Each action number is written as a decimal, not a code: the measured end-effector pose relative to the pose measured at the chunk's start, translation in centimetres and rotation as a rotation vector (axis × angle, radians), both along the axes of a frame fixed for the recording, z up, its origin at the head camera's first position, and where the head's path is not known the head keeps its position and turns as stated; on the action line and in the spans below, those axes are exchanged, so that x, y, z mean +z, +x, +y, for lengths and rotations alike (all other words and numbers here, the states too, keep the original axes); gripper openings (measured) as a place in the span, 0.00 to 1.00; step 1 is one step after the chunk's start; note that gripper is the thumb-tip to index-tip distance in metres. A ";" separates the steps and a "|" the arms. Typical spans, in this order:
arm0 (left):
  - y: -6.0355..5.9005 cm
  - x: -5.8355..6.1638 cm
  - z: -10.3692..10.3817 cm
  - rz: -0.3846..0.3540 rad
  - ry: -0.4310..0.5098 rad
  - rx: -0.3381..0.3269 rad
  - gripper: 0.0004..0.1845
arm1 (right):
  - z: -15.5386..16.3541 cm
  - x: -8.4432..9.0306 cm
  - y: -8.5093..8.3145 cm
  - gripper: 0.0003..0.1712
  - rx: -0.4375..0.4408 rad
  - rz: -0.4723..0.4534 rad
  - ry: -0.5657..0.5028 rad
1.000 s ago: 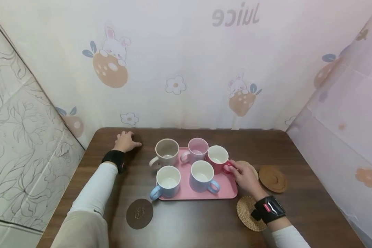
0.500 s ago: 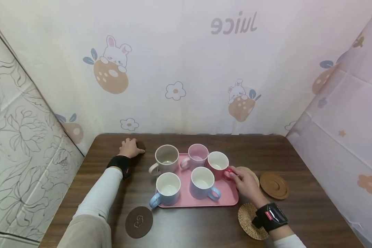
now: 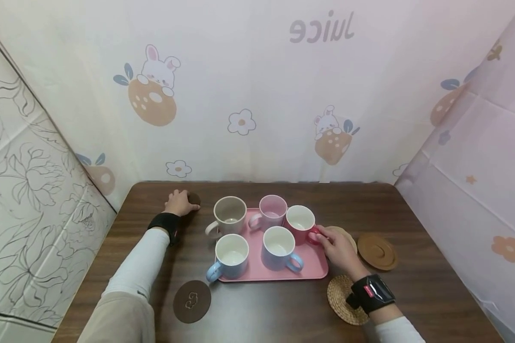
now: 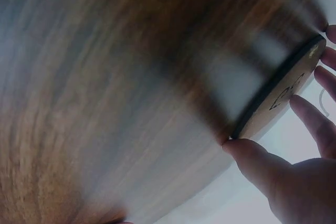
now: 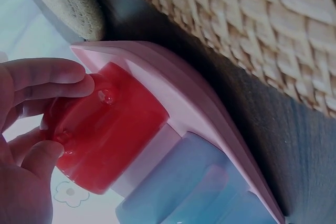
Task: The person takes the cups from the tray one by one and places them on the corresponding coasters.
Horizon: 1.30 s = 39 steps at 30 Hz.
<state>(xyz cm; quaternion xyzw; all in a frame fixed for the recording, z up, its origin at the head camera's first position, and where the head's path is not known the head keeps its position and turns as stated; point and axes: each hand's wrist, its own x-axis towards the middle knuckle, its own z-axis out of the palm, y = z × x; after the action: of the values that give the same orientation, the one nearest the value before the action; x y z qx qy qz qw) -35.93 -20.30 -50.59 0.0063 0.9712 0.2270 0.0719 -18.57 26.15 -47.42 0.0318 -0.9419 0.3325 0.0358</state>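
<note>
The right hand [image 3: 338,247] sits right of centre in the head view, its grip closed on the handle of the red mug [image 3: 301,223]; the right wrist view shows thumb and fingers [image 5: 50,80] pinching that handle [image 5: 79,124]. The mug stands upright at the upper right corner of the pink tray [image 3: 313,271], so the mug body lies to the left of the grip, with its handle pointing right toward the palm. The left hand [image 3: 180,203], in the upper left of the desk [image 3: 429,295], curls its fingers round the edge of a dark round coaster [image 4: 286,93], well apart from the tray. The right hand is far nearer the mug.
</note>
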 end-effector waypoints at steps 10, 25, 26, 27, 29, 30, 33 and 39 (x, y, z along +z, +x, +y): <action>1.9 -0.1 -1.4 0.069 0.036 -0.026 0.29 | -0.5 -0.5 0.4 0.23 0.014 -0.043 -0.004; 8.6 4.0 -1.5 0.125 0.128 -0.042 0.21 | -0.3 -0.1 -0.5 0.25 0.053 0.003 0.015; 9.2 4.2 -1.4 0.119 0.126 -0.046 0.21 | -0.3 0.0 -0.7 0.25 0.057 0.008 0.022; 9.9 4.3 -1.3 0.111 0.125 -0.051 0.21 | -0.2 0.1 -0.8 0.24 0.063 0.016 0.034; 11.3 4.4 -1.1 0.094 0.119 -0.069 0.21 | 0.0 0.4 -1.2 0.23 0.067 0.012 0.044; 11.9 4.5 -1.1 0.088 0.113 -0.083 0.21 | 0.1 0.5 -1.3 0.23 0.066 0.004 0.048; 14.1 4.4 -0.8 0.061 0.092 -0.122 0.20 | 0.5 0.9 -1.6 0.23 0.067 -0.058 0.038; 18.7 3.8 0.2 0.003 0.067 -0.141 0.20 | 0.8 0.8 -1.6 0.25 0.061 -0.123 0.009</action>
<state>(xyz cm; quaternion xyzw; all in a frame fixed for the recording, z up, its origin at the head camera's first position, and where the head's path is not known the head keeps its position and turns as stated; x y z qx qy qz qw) -17.20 -20.11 -46.79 0.0776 0.9603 0.2540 0.0859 -20.16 26.91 -46.65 0.0401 -0.9425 0.3303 -0.0325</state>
